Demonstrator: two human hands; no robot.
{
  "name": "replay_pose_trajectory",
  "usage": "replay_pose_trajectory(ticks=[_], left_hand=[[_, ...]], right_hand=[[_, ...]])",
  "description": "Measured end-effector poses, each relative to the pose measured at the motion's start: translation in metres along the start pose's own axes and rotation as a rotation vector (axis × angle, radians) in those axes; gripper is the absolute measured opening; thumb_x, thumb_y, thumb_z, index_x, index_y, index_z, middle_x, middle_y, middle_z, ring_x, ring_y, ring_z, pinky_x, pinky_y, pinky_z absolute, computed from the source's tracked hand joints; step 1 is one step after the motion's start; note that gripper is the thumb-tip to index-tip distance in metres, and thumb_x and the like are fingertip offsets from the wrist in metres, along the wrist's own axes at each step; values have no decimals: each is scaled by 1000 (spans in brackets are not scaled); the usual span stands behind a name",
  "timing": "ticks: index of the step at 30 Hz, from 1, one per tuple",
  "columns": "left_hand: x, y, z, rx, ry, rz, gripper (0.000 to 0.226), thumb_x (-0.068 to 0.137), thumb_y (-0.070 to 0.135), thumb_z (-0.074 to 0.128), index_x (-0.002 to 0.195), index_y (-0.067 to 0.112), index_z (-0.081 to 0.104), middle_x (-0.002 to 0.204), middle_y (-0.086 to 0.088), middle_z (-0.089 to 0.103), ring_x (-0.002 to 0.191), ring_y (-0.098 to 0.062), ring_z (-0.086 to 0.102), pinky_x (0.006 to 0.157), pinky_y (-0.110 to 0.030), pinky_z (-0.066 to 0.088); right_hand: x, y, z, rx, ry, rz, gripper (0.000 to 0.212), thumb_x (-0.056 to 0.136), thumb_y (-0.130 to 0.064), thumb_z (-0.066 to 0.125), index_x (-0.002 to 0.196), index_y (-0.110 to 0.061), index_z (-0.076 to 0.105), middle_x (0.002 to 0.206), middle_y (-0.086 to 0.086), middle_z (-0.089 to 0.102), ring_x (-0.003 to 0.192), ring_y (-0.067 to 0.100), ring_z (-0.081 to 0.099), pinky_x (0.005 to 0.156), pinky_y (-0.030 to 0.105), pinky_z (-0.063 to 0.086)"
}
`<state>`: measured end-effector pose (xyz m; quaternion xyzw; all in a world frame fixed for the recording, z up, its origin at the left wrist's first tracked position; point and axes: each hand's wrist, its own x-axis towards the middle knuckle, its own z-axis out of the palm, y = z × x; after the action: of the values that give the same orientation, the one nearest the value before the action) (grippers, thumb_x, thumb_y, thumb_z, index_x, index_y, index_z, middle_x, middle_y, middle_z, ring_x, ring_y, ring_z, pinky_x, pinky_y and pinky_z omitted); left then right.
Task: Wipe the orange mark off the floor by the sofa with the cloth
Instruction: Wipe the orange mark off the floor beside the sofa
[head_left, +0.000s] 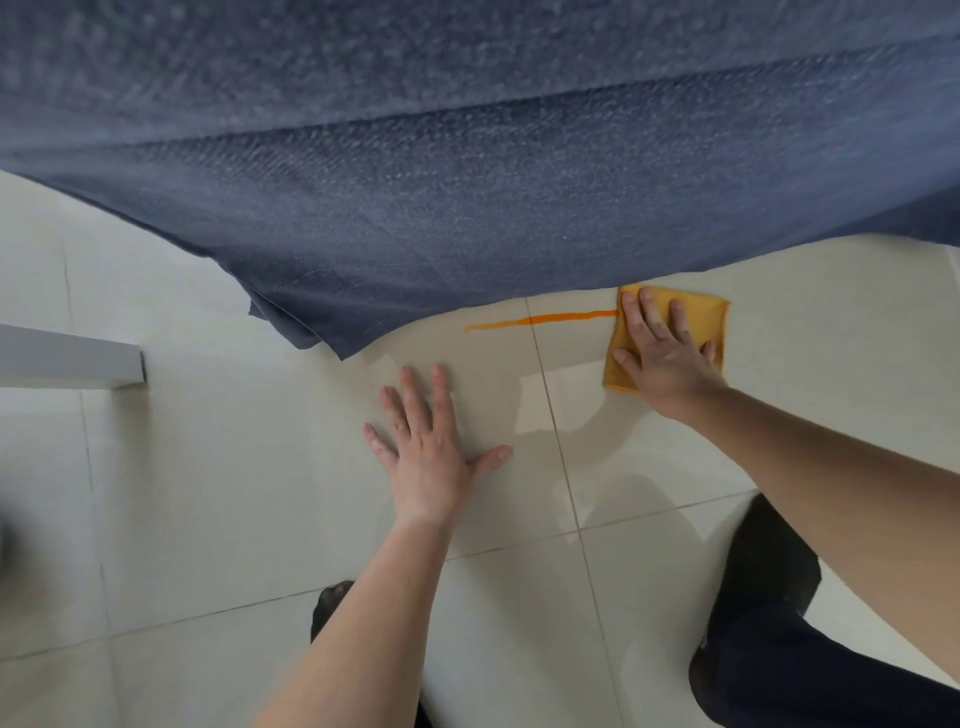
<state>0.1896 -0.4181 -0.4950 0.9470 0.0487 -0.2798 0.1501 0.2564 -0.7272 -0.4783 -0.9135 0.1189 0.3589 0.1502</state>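
Observation:
A thin orange mark (540, 319) runs across the pale floor tiles just below the hem of the blue sofa cover (467, 197). At its right end lies a folded orange cloth (698, 312), flat on the floor. My right hand (662, 348) presses on the cloth with fingers spread, covering its lower left part. My left hand (431, 447) rests flat on the bare tile below the mark, fingers apart, holding nothing. The part of the mark under the cloth is hidden.
The sofa cover fills the top of the view and overhangs the floor. A white furniture edge (72, 358) juts in at the left. My dark-clothed knees (769, 623) are on the tiles at the bottom. Tile joints (563, 467) cross the floor.

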Motion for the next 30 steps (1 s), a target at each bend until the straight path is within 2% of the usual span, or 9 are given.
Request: replay_pose_trajectory(ticks=[3,9,17,24,30], left_hand=[[5,-6,4,17,-36,14,136,74,97,50,162,33,-32,170,-6,-39,159,-39,-28,125,-72,-8],[9,-8,6,5,-67,-1,139,70,99,51,161,37,-33,168,-2,-44,158,-37,-33,124,-67,-15],[10,-8,6,17,-73,-10,138,70,101,47,161,37,-34,168,-2,-44,158,-36,-34,125,-69,-13],[10,-7,6,46,-88,-5,138,71,101,44,160,33,-35,168,-6,-43,157,-40,-34,122,-71,-14],[11,-7,7,50,-83,-4,138,71,101,43,161,33,-35,168,-6,-43,158,-40,-32,123,-72,-12]], right_hand=[[-7,21,1,-75,-18,-38,74,105,-59,29,157,-48,-22,168,-21,-23,158,24,-16,120,71,10],[13,2,-10,30,-2,85,74,107,-53,32,160,-43,-18,169,-18,-21,158,27,-16,117,75,11],[-11,16,7,-63,-19,-30,74,105,-59,29,156,-49,-23,168,-21,-22,157,24,-16,121,69,8],[16,-2,-13,24,-7,67,74,107,-54,34,160,-43,-16,170,-17,-19,158,28,-15,117,75,11],[-12,4,11,-100,-16,-53,73,105,-59,25,156,-46,-26,168,-20,-24,157,25,-17,121,70,8]])
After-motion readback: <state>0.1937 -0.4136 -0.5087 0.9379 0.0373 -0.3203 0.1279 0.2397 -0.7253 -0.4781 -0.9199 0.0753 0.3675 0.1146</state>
